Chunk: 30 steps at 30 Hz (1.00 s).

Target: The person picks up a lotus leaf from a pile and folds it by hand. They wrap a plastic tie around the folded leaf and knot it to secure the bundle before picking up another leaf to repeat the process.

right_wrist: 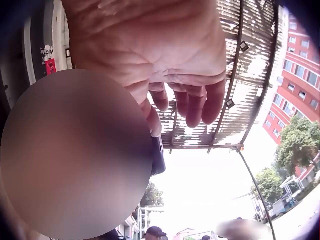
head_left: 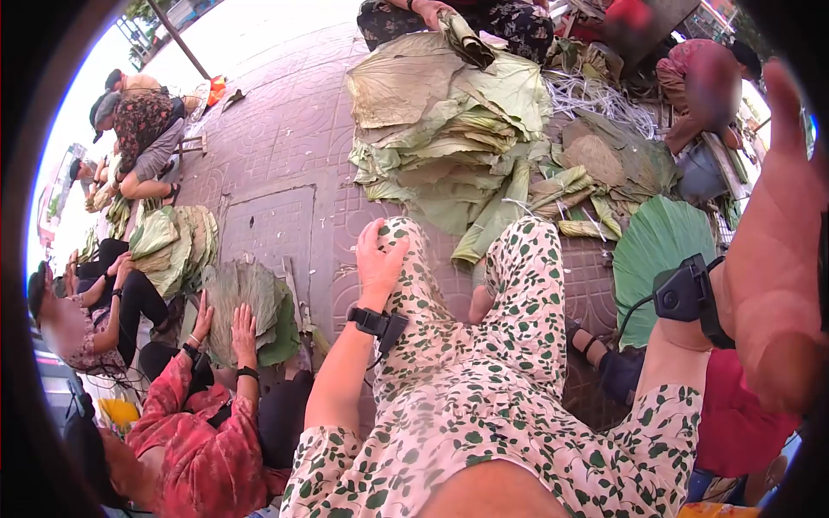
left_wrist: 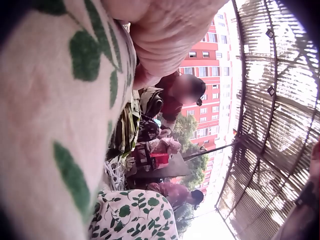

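My left hand (head_left: 380, 263) rests on my left knee, fingers spread over the leaf-print trousers (head_left: 518, 285). In the left wrist view, the left hand (left_wrist: 165, 35) lies against the same printed cloth. Raised close to my head, the right hand (head_left: 777, 233) fills the right edge of the head view. From the right wrist, the right hand (right_wrist: 160, 55) shows loosely bent fingers, its thumb beside a small dark device (right_wrist: 158, 157) by a blurred head. In front of my knees lies a tall stack of large dried leaves (head_left: 406, 86), with a rolled leaf bundle (head_left: 496, 216) below it.
One fresh green leaf (head_left: 661, 259) lies right of my knee. White strips (head_left: 596, 99) are heaped behind the stack. A person in red (head_left: 199, 449) sits at my left with both hands on leaves (head_left: 246, 302). Another person (head_left: 440, 13) sits across, holding a leaf.
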Each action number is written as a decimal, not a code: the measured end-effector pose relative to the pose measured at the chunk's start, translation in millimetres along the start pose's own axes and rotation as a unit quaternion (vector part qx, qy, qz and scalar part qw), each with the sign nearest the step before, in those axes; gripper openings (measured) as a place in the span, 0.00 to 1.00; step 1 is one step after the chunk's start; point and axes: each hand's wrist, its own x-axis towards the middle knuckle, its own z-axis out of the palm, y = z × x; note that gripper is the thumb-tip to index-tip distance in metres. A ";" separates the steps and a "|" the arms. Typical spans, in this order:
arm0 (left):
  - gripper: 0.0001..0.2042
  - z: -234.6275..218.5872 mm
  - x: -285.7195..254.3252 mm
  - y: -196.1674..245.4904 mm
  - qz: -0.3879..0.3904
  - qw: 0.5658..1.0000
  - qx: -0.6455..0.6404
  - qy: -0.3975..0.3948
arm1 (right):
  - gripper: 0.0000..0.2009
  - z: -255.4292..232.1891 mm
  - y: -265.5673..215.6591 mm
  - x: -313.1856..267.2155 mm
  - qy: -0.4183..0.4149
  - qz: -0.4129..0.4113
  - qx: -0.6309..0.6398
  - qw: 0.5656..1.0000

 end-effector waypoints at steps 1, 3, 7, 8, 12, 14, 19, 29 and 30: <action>0.27 -0.2 1.7 1.0 -0.001 1.000 0.001 0.003 | 0.14 7.1 4.3 -2.1 0.007 0.000 0.013 1.000; 0.27 -1.3 2.8 0.0 -0.003 1.000 0.007 -0.002 | 0.14 16.6 10.1 -10.5 0.020 0.008 0.029 0.999; 0.26 3.8 1.3 4.6 -0.003 1.000 -0.016 -0.024 | 0.15 23.3 9.5 -31.9 0.046 0.042 0.036 0.997; 0.26 2.9 0.8 5.7 -0.003 1.000 -0.018 -0.020 | 0.15 26.8 9.9 -36.3 0.052 0.049 0.040 0.997; 0.26 3.3 1.1 5.1 -0.008 1.000 -0.010 -0.022 | 0.15 30.2 19.5 -25.1 0.069 0.021 0.041 0.997; 0.25 2.5 0.3 9.1 0.000 1.000 -0.007 -0.015 | 0.16 21.9 25.7 -12.7 0.081 -0.009 0.025 0.996; 0.24 3.1 0.9 3.6 0.034 0.999 -0.028 0.000 | 0.16 -29.4 34.4 30.6 0.134 -0.110 -0.053 0.983; 0.26 -0.5 -0.7 5.2 0.023 1.000 -0.020 -0.007 | 0.18 -117.8 2.1 72.2 0.180 -0.188 -0.116 0.958; 0.25 3.7 -0.5 -1.7 0.035 0.999 -0.013 0.001 | 0.18 -122.4 -2.5 78.8 0.180 -0.199 -0.112 0.957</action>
